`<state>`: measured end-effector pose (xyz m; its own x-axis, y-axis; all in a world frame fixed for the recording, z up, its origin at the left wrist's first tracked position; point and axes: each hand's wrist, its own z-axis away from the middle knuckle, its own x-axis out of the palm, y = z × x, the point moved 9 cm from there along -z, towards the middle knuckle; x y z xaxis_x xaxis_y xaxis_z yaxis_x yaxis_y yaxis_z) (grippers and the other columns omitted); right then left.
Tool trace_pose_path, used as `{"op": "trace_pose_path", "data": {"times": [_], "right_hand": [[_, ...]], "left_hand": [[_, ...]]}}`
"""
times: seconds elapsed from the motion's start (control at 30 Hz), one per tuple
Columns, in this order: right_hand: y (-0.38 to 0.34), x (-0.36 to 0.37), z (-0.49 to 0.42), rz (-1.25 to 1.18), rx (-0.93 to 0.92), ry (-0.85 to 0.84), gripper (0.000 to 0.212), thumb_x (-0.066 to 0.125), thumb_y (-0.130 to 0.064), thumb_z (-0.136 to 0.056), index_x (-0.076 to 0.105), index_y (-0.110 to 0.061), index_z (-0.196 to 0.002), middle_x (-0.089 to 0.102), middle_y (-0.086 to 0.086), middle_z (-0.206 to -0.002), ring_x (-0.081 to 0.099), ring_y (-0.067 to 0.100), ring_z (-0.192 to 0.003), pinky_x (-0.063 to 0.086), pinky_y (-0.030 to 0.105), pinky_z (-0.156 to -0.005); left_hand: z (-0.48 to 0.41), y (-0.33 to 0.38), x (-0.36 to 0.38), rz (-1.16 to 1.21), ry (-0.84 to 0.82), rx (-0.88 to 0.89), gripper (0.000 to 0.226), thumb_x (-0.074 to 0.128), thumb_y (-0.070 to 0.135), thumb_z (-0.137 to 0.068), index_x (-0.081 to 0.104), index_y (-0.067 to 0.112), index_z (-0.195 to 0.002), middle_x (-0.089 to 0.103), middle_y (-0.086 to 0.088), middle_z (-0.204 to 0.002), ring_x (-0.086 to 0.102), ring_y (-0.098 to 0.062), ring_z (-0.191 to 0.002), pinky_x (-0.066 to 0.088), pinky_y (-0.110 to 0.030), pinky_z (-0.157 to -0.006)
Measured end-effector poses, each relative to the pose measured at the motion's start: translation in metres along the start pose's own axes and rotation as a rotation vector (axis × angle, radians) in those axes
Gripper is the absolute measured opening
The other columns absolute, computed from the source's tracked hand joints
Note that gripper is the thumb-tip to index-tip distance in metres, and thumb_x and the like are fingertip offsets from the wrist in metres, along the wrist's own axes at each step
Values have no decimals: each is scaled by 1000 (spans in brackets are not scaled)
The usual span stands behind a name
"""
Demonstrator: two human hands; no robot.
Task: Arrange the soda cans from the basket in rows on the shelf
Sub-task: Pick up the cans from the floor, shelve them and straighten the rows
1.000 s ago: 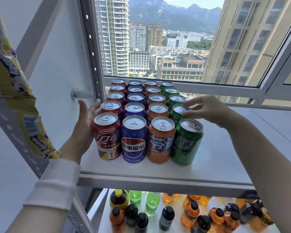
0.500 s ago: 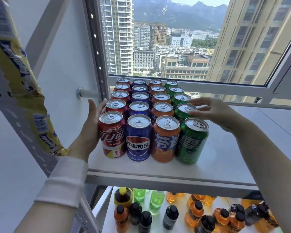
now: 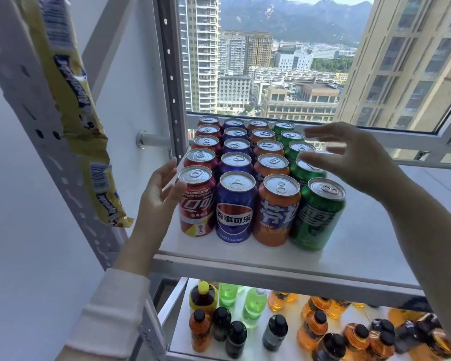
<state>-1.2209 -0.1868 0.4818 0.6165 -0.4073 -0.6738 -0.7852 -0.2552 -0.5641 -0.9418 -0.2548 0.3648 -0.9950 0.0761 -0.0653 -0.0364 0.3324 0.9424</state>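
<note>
1. Since half a second ago both hands have come off the cans (image 3: 272, 162). The left hand (image 3: 156, 201) is no longer flat against the red cans (image 3: 197, 204), and the right hand (image 3: 349, 160) has lifted from the green cans (image 3: 318, 220).
2. Left hand: fingers straight, holding nothing, palm facing the front red can. It is just beside the can; contact unclear.
3. Right hand: fingers spread and relaxed, holding nothing, blurred. It hangs over the green column and partly hides the second can from the front.
4. Cans stand upright in a tight block at the left of the shelf (image 3: 362, 246), four columns by five rows: twenty.
5. Count, left to right: red cans 5, blue cans (image 3: 235, 220) 5, orange cans (image 3: 276, 217) 5, green cans 5.
6. Lower shelf (image 3: 261, 340): bottles (image 3: 254, 306), too crowded to count.
</note>
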Motion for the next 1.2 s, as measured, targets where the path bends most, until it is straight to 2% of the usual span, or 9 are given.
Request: {"op": "trace_pose_path", "data": {"times": [0.13,0.23,0.4,0.57,0.77,0.9,1.03,1.1,1.2], "right_hand": [[-58,50,6,260,-188,-171,68,63,-61,-64,59,-25,-122,57,-7,-120,49,13,-113,36,27,-92],[-60,83,7,427,-187,-276,71,64,-62,-68,55,-22,-126,57,0,-121,45,22,-116,34,30,-90],[-55,105,9,502,-178,-375,61,65,-63,-67,60,-15,-104,56,2,-103,45,25,-106,34,29,-82],[-55,104,10,385,-171,-347,64,71,-52,-68,62,-9,-114,57,4,-114,51,23,-107,42,38,-92],[-50,99,12,323,-170,-259,66,74,-52,-65,57,-22,-122,60,-4,-103,55,16,-97,45,34,-82],[-49,100,14,350,-207,-244,75,71,-57,-65,52,-21,-128,58,-1,-120,51,19,-113,44,36,-92],[-43,44,20,10,-245,96,59,63,-56,-76,54,-26,-125,50,-8,-126,44,9,-122,31,17,-102],[-7,9,26,-240,-115,268,59,51,-66,-77,50,-31,-124,51,-9,-129,45,-1,-120,31,10,-101],[75,-3,43,-698,238,365,109,49,-90,-50,45,-21,-135,50,-5,-136,45,5,-125,32,25,-105]], "left_hand": [[5,-1,1,-69,-6,31,64,71,59,-55,48,44,-113,56,15,-121,53,1,-112,46,-20,-90],[3,3,3,-84,-22,43,65,82,42,-60,48,36,-116,56,16,-116,53,10,-104,45,-14,-84],[-3,7,3,-108,-61,35,57,71,24,-74,48,24,-127,54,5,-123,50,6,-104,43,-10,-77],[-5,8,3,-102,-100,35,55,70,21,-77,48,27,-126,54,6,-120,50,6,-104,43,-10,-77],[-4,5,5,-72,-126,32,56,69,23,-77,46,29,-127,53,3,-124,50,-6,-111,42,-12,-79],[-2,3,6,-61,-122,33,64,71,37,-73,43,27,-130,53,5,-127,50,-9,-116,45,-16,-87],[0,3,4,-45,-88,33,95,55,87,-47,38,37,-127,48,25,-120,48,14,-106,43,-2,-78],[-4,-2,2,16,-47,10,99,42,94,-45,36,38,-126,46,23,-123,46,10,-111,40,-7,-86],[-11,-13,5,111,-12,-69,78,22,77,-76,32,31,-138,39,7,-143,39,-8,-128,31,-34,-111]]}}
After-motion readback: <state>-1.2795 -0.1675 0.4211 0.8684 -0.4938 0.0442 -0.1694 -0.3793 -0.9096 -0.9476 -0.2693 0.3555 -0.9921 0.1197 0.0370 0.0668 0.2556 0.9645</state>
